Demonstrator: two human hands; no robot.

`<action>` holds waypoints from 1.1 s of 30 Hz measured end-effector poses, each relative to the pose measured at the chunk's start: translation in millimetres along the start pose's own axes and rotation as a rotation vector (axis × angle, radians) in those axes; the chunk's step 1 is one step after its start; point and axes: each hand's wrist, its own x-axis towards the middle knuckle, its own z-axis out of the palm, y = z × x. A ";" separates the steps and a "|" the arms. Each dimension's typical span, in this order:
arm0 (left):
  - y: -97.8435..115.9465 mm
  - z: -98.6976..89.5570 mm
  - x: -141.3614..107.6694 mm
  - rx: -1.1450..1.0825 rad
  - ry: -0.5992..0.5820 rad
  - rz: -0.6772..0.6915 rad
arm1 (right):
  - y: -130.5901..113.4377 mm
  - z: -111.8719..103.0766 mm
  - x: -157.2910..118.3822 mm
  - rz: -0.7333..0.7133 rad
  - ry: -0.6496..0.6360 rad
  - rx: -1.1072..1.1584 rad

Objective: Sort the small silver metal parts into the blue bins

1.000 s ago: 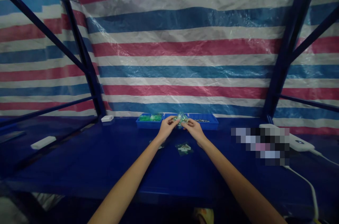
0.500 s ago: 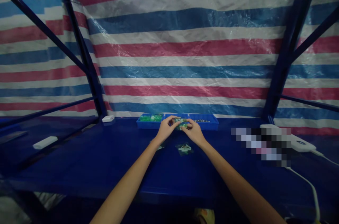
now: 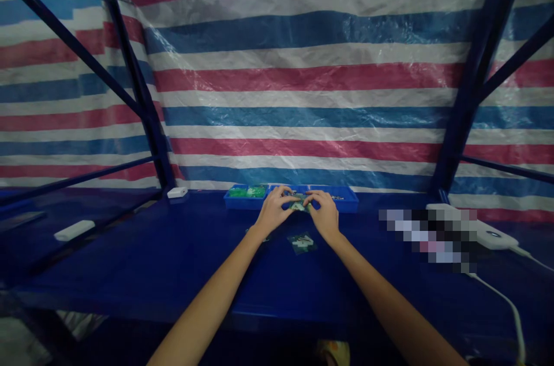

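Between my two hands is a small clear plastic bag (image 3: 299, 205) with a greenish look; its contents are too small to make out. My left hand (image 3: 274, 209) pinches the bag's left side between thumb and fingers. On the opposite edge, my right hand (image 3: 324, 216) is closed with bent fingers. Just behind the hands stands a blue divided tray (image 3: 246, 203), partly covered by them. Green packets (image 3: 256, 191) lie in its left compartments, and small metallic pieces (image 3: 337, 197) show at the right. Nearer me, a clear bag with white pieces (image 3: 302, 243) lies flat on the blue table.
Another small bag (image 3: 263, 237) is partly hidden beside my left forearm. White devices lie at the left (image 3: 74, 231) and back left (image 3: 177, 193). A white power bank (image 3: 493, 234) with a cable (image 3: 506, 302) and a blurred-out object sit right. Blue posts (image 3: 465, 89) frame the striped sheet.
The held bag has come down slightly and shows less of its face. My right hand has turned, with its fingers curled more and its back raised.
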 end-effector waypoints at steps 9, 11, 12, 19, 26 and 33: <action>-55.2 -39.2 -0.3 -0.004 0.441 -0.462 | -3.8 4.5 0.4 0.142 -0.029 0.100; -69.5 -51.3 -7.0 0.042 0.506 -0.520 | -5.1 4.2 -0.7 0.141 -0.058 0.093; -75.1 -56.2 -10.6 0.067 0.526 -0.543 | -5.5 4.2 -1.3 0.141 -0.069 0.092; -104.7 -72.4 -31.9 0.052 0.665 -0.727 | -3.9 7.5 -3.2 0.145 -0.086 0.115; -121.7 -72.9 -37.1 -0.030 0.640 -0.752 | -5.2 7.2 -5.1 0.131 -0.125 0.103; -107.8 -69.1 -35.4 0.254 0.350 -0.728 | -5.9 7.1 -6.6 0.122 -0.135 0.113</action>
